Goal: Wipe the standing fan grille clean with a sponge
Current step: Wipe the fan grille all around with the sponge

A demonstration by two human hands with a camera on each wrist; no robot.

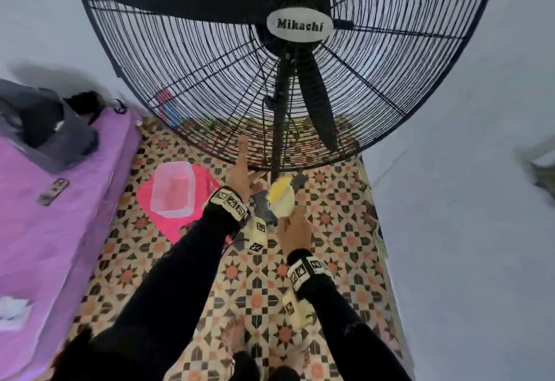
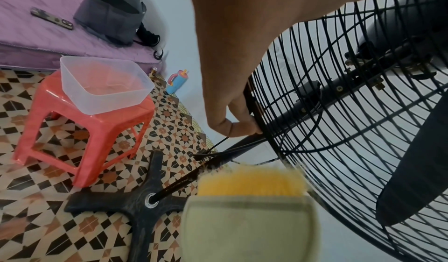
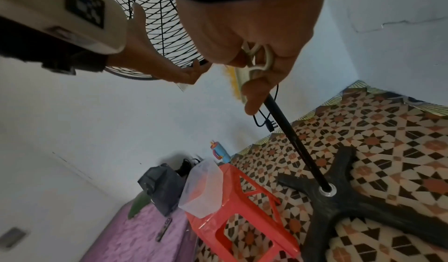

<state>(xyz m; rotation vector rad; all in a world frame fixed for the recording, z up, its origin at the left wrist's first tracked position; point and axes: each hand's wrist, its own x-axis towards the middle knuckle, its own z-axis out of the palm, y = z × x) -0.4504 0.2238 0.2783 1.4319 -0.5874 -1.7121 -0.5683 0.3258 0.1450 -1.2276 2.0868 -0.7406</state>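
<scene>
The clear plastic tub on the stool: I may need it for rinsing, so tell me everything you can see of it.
The clear plastic tub is a rectangular, translucent container with rounded corners and a thin rim, open at the top with no lid. It sits upright on the seat of the red plastic stool, overhanging the seat's edge, left of the fan. The stool's red shows through its walls. Whether it holds water cannot be told. Neither hand touches it.

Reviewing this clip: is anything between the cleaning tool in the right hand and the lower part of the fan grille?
Nothing visible blocks it. The right hand holds the yellow-bristled cleaning tool just below the lower rim of the fan grille, with open air between them. The left hand grips that rim to one side of the tool, and the fan pole stands behind.
</scene>
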